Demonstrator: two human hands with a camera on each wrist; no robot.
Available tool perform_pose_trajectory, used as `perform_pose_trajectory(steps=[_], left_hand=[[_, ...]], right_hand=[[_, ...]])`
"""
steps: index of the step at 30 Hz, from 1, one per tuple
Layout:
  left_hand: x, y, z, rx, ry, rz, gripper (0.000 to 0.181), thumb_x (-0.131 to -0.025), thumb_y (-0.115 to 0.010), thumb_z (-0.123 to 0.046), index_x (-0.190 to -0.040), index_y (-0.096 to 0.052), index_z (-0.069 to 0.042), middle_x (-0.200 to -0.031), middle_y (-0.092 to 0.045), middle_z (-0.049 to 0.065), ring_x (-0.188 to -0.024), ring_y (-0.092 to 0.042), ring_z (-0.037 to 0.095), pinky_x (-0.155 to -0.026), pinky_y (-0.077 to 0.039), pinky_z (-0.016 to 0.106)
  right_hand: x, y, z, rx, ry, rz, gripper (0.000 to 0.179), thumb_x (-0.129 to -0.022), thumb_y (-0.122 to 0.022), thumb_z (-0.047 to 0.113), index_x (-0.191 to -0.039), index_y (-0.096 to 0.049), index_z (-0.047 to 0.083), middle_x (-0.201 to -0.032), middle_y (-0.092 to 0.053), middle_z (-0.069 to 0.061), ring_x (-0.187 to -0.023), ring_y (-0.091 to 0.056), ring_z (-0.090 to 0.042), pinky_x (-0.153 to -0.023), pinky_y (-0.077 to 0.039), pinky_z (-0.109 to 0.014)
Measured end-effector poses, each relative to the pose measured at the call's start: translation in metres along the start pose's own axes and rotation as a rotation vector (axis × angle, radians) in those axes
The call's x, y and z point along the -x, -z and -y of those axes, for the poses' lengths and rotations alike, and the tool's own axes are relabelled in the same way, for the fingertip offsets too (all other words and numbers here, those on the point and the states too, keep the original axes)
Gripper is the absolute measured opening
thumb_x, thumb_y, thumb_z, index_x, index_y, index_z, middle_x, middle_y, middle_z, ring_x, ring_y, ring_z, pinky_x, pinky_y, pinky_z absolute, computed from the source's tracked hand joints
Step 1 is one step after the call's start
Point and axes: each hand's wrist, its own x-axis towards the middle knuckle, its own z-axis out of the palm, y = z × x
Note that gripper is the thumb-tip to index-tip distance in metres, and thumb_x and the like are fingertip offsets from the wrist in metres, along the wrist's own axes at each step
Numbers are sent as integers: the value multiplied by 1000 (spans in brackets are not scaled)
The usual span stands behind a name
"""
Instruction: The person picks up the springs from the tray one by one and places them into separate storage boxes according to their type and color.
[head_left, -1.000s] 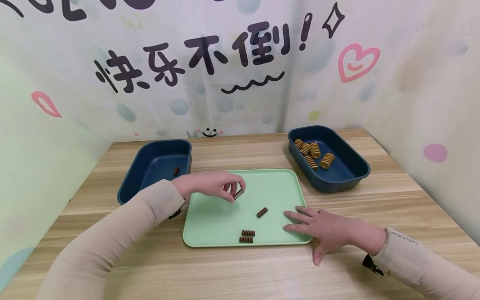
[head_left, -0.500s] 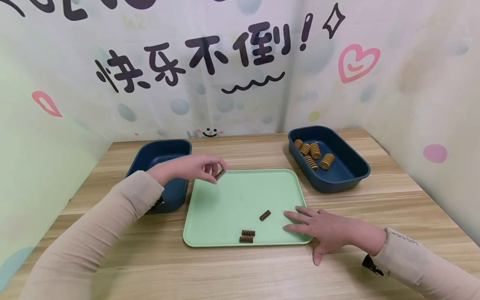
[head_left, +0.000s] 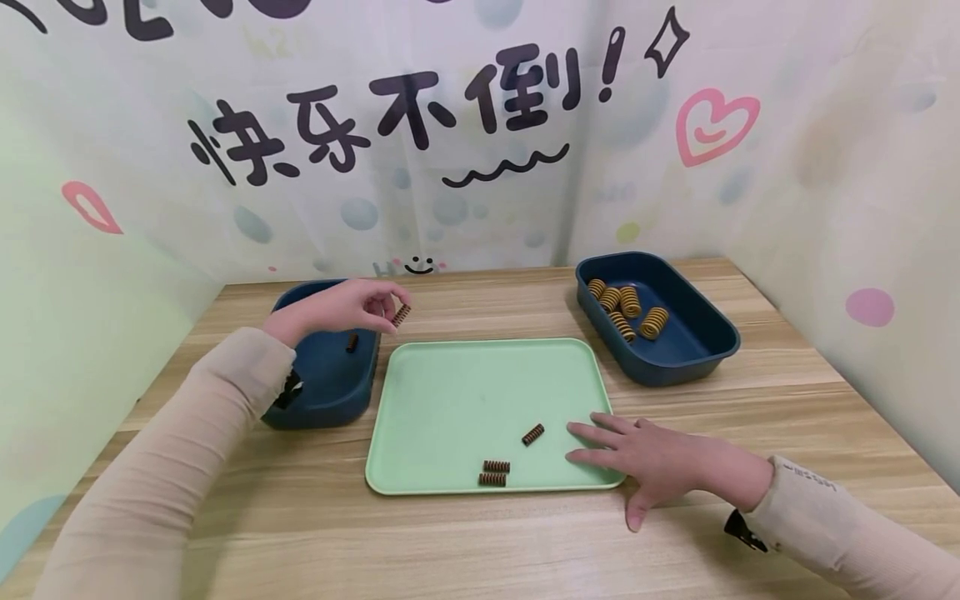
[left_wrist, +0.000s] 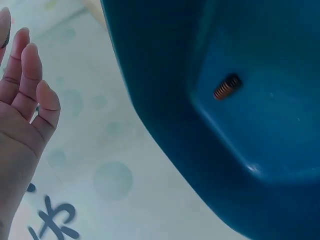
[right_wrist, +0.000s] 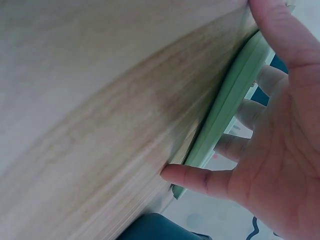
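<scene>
Held spring, head view: upper left of centre, the left hand (head_left: pixel 352 305) pinches a small dark spring (head_left: pixel 402 315); if the grip slackens or the coil turns under the thumb, it could drop onto the table (head_left: pixel 480 542), outside the left bin (head_left: pixel 322 412).
Spring and fingers: it slants between thumb and fingertips, appearing just right of the bin — not over its opening.
Green tray (head_left: pixel 450 383), head view: lower centre; near its front edge two dark springs (head_left: pixel 497 467) lie side by side, and a tilted spring (head_left: pixel 533 434) lies apart. A jolt to the tray could roll that one.
Right bin (head_left: pixel 675 372), head view: upper right, with yellow coils (head_left: pixel 654 322); a dark spring dropped there would mix the kinds.
Left wrist view: at the upper left edge only a sliver of the held spring shows by the fingertips; another spring (left_wrist: pixel 227 86) lies inside the bin, right of centre.
Right wrist view: the right hand (right_wrist: pixel 285 145), at right, spreads its fingers across the tray's edge, grasping nothing — how firmly they press, I cannot tell.
</scene>
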Motion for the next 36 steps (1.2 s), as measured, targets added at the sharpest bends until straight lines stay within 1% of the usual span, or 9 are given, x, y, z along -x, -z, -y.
perform_pose_trajectory(steps=[4, 8, 12, 16, 20, 28, 32, 34, 36], left_hand=[[3, 6, 17, 50, 17, -23, 35, -85, -65, -13, -116, -52, -4, -85, -57, 6, -75, -52, 19, -72, -46, 31], [7, 10, 33, 68, 47, -41, 36, -85, -65, -14, -116, -52, -2, -85, -57, 7, -77, -52, 19, -72, -45, 28], [11, 14, 42, 78, 99, -67, 36, -86, -65, -13, -116, -51, 0, -86, -56, 9, -78, -51, 20, -73, -44, 27], [14, 17, 50, 60, 146, -94, 35, -86, -65, -12, -116, -51, 0, -88, -56, 10, -79, -52, 20, -74, -45, 26], [15, 18, 57, 51, 174, -109, 35, -86, -64, -11, -116, -51, 0, -89, -57, 11, -79, -52, 21, -75, -45, 28], [20, 14, 78, 97, 233, -173, 39, -86, -64, -15, -119, -50, 3, -91, -59, 11, -82, -52, 20, -76, -42, 30], [22, 10, 89, 107, 250, -152, 41, -86, -65, -17, -118, -51, 3, -94, -60, 11, -85, -53, 21, -82, -43, 34], [22, 9, 93, 80, 263, -131, 40, -86, -65, -18, -116, -52, 3, -93, -60, 11, -85, -53, 21, -83, -43, 35], [22, 8, 95, 40, 278, -111, 39, -85, -66, -18, -114, -53, 4, -90, -60, 9, -82, -52, 20, -80, -43, 35]], right_hand=[[0, -2, -1, 3, 7, -6, 95, -62, -56, 67, -142, -34, 22, -152, -18, -10, -133, -21, -43, -83, -35, -67], [0, -3, -1, -5, -6, 3, 95, -61, -57, 66, -142, -34, 22, -152, -17, -9, -134, -20, -42, -85, -34, -67], [0, -2, -1, -7, -5, 4, 95, -61, -58, 66, -142, -34, 22, -152, -18, -10, -134, -20, -43, -84, -34, -68], [0, -2, -2, -1, 11, -10, 95, -62, -57, 66, -142, -34, 21, -151, -19, -11, -132, -21, -45, -83, -34, -68], [0, -2, -2, 0, 12, -10, 95, -62, -56, 67, -142, -34, 21, -151, -18, -11, -132, -21, -45, -83, -33, -69], [-1, -4, -4, 1, 6, -4, 95, -62, -55, 68, -142, -33, 22, -152, -17, -10, -133, -20, -44, -83, -33, -69], [-2, -5, -4, -7, -14, 14, 95, -62, -56, 68, -143, -33, 23, -152, -16, -9, -134, -18, -42, -85, -33, -68], [-2, -5, -3, -5, -18, 17, 96, -62, -56, 68, -143, -32, 23, -152, -16, -9, -135, -18, -42, -86, -32, -68], [-2, -5, -3, 3, -18, 15, 96, -62, -56, 68, -143, -32, 23, -152, -16, -10, -135, -18, -42, -86, -32, -68]])
